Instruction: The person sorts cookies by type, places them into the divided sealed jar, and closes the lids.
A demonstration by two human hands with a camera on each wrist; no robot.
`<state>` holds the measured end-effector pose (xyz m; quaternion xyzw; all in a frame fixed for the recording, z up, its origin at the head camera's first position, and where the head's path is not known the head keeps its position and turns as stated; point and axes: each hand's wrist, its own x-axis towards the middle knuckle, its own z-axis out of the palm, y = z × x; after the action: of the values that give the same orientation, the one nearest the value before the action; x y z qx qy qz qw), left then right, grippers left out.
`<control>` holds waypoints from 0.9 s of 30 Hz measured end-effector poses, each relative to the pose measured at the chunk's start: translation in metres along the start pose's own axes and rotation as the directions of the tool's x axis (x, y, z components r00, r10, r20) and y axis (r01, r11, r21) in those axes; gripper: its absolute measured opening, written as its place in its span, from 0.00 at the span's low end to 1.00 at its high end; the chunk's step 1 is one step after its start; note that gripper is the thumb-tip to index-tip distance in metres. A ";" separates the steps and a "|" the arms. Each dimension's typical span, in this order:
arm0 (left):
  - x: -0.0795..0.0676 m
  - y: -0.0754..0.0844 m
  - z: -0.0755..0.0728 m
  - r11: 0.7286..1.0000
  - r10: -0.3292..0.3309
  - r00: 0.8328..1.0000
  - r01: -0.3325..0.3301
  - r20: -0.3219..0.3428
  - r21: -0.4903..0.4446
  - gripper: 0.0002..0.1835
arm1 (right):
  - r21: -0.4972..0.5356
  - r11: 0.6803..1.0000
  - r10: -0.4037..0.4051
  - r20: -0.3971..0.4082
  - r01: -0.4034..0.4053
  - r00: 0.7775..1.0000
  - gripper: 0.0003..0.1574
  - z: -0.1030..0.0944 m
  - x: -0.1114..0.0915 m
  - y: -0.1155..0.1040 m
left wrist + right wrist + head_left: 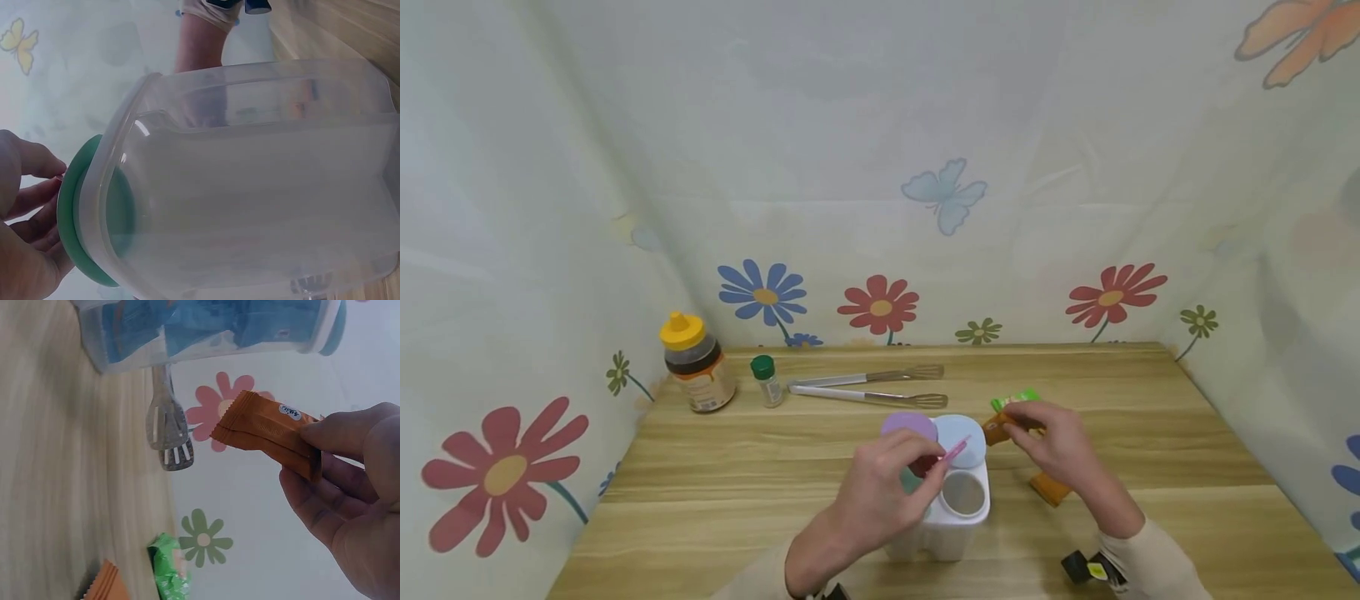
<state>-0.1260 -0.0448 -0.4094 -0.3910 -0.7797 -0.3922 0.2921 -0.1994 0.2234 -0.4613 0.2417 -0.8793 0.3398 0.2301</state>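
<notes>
A clear plastic container (pixel 988 500) with several round openings stands before me. Purple (pixel 908 426), light blue (pixel 962 440) and green (pixel 81 212) lids cover openings, while the front right opening (pixel 962 493) is uncovered. My left hand (pixel 880 492) is above the green lid, pinching a thin pink lid (pixel 956 451) tilted on edge. Between thumb and fingers, my right hand (pixel 1060 437) holds an orange-brown wrapped snack packet (pixel 269 431) in the air, just right of the container. Below that hand another orange packet (pixel 1049 489) lies on the table, with a green packet (pixel 1015 399) behind.
Tongs (pixel 865 390) with slotted ends lie behind the container. Toward the back left stand a small green-capped shaker (pixel 767 382) and a yellow-capped jar (pixel 700 367). A flower-patterned curtain (pixel 880 167) encloses the wooden table (pixel 700 500).
</notes>
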 end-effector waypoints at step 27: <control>0.001 -0.008 -0.001 0.997 -0.025 0.999 0.022 -0.044 -0.080 0.02 | 0.176 0.978 -0.096 -0.116 0.116 0.989 0.20 -0.051 -0.011 -0.049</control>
<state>-0.1326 -0.0486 -0.4107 -0.3843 -0.7613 -0.4350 0.2890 -0.1500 0.2306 -0.4094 0.2896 -0.8168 0.4185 0.2716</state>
